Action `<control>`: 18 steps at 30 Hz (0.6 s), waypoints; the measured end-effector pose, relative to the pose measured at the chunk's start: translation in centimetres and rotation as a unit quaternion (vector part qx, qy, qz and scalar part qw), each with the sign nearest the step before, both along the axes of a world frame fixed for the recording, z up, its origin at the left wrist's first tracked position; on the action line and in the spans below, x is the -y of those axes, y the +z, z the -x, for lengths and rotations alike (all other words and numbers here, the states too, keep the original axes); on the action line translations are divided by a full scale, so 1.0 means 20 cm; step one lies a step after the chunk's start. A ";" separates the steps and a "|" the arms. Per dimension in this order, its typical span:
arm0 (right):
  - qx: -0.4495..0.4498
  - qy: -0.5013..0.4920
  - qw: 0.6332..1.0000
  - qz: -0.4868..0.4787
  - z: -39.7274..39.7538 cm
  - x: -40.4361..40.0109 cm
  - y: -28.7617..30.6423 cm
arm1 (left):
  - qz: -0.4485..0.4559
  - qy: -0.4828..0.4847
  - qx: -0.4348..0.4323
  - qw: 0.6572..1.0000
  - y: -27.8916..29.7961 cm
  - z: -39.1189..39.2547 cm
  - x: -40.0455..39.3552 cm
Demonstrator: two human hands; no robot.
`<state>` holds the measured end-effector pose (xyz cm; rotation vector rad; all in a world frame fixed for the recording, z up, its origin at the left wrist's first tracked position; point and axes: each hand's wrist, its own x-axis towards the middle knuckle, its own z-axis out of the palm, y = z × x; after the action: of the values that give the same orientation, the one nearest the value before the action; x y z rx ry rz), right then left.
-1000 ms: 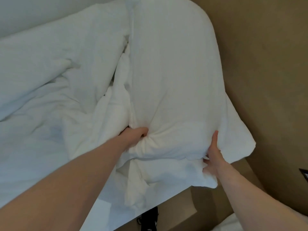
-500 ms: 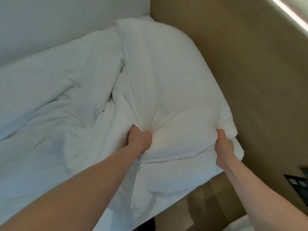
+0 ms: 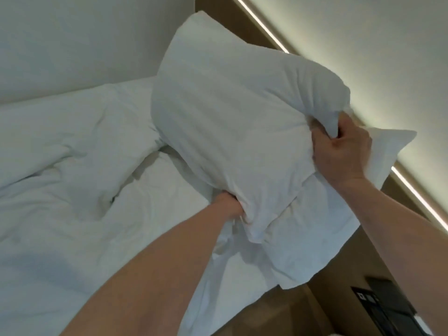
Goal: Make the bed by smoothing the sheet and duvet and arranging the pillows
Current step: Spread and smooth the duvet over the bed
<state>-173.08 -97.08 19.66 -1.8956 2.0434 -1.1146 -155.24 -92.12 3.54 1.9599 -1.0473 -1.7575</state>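
- Pillow: white, plump, held up off the bed, tilted, its far corner toward the wall and the lit strip.
- Handling, as a judgement: light, soft, no stiffness. The filling bunches wherever it is squeezed and the loose case wrinkles round each grip. Nothing fragile. The fabric may slide over the filling, so a deep fistful should hold better than a pinch of the case alone.
- Right hand: on the upper near corner, fingers curled tight into a wad of fabric and filling; the empty case flap sticks out past the knuckles.
- Left hand: at the lower near edge, fingers buried in the folds and gripping; fingertips hidden.
- Best hold, I judge: two corners of one short side, as here, so the bulk hangs and can be shaken even.
- Duvet: rumpled below left, not yet smoothed.
- Sheet: creased, showing under the pillow.
- Dark switch panel: low right on the brown headboard wall.
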 end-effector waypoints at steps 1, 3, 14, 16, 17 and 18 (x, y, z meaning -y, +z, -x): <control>-0.055 -0.012 0.998 -0.031 0.04 -0.01 -0.08 | 0.011 -0.102 0.032 0.994 -0.02 -0.03 0.01; -0.145 -0.048 0.976 -0.156 0.11 -0.04 -0.27 | 0.038 -0.210 0.125 0.969 -0.06 -0.12 -0.01; 0.057 -0.207 0.943 -0.254 -0.01 -0.52 -0.70 | -0.041 -0.288 0.276 0.916 -0.43 -0.57 -0.65; 0.168 -0.248 0.928 -0.222 -0.10 -0.63 -0.70 | -0.045 -0.283 0.302 0.909 -0.50 -0.59 -0.76; 0.225 -0.263 0.905 -0.249 -0.16 -0.68 -0.71 | -0.037 -0.278 0.313 0.907 -0.53 -0.61 -0.79; 0.292 -0.265 0.873 -0.288 -0.23 -0.71 -0.71 | -0.025 -0.277 0.325 0.904 -0.55 -0.63 -0.81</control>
<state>-168.44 -82.93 5.45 -0.6278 2.1993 -0.8579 -142.58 -75.86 -7.40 2.5366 -1.9535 -1.3528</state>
